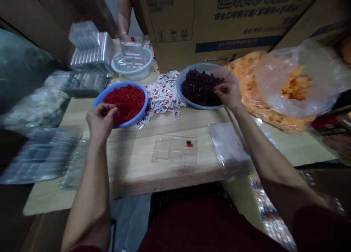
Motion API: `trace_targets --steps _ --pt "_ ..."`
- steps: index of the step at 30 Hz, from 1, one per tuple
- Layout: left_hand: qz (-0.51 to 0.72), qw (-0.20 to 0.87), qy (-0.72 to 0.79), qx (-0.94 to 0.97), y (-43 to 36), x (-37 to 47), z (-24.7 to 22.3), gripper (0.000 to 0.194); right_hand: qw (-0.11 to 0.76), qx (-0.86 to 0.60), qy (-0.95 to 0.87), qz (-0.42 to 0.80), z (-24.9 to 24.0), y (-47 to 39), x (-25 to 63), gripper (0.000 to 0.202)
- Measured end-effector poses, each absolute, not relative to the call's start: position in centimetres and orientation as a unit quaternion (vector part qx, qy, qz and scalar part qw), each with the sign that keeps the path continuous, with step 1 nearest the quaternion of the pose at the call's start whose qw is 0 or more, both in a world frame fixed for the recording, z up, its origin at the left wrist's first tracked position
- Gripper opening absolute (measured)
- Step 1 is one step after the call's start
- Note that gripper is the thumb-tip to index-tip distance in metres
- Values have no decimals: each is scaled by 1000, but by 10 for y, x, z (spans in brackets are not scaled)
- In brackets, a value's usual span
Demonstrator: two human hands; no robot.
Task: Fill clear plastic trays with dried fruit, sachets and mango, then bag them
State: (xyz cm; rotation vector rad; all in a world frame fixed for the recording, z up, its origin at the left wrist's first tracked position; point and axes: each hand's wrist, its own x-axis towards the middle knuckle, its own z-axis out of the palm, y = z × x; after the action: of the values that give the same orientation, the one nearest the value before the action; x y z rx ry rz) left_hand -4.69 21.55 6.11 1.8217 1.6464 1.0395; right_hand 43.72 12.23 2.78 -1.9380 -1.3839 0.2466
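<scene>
My left hand (pixel 102 119) is at the near left rim of a blue bowl of red pieces (pixel 127 102). Its thumb and fingers are pinched together; what they hold is too small to name. Over the right side of a pale bowl of dark pieces (pixel 201 85) is my right hand (pixel 229 93), its fingertips closed at the dark pieces, their content unclear. Between my forearms, a clear compartmented tray (pixel 174 150) lies on the wooden table (pixel 142 175). One dark piece (pixel 188 142) and one red piece (pixel 190 145) sit in its upper right compartment.
Small white packets (pixel 164 93) are heaped between the bowls. Stacked clear trays (pixel 91 54) stand back left, near another person's hand (pixel 124 37) and a third bowl (pixel 137 74). Plastic sleeves (pixel 227 144) lie right of the tray; bags of orange pieces (pixel 274 94) lie farther right.
</scene>
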Motion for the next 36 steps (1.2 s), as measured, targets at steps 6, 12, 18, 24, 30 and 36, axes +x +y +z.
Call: trace_targets --steps 6,12,18,24,30,36 --pt "316 490 394 710 79 36 44 13 530 -640 -482 276 26 22 353 25" --pt "338 541 384 668 34 73 12 9 597 -592 -392 373 9 -6 318 30" --pt "379 549 416 618 57 68 34 12 617 -595 -452 247 42 91 391 18" --pt "394 567 443 572 63 67 30 20 577 -611 -479 254 39 128 416 32" --pt "312 492 390 713 39 81 15 8 536 -564 -509 367 29 12 332 17" --pt "204 334 345 853 27 93 -1 10 446 -621 -555 327 -20 -61 249 3"
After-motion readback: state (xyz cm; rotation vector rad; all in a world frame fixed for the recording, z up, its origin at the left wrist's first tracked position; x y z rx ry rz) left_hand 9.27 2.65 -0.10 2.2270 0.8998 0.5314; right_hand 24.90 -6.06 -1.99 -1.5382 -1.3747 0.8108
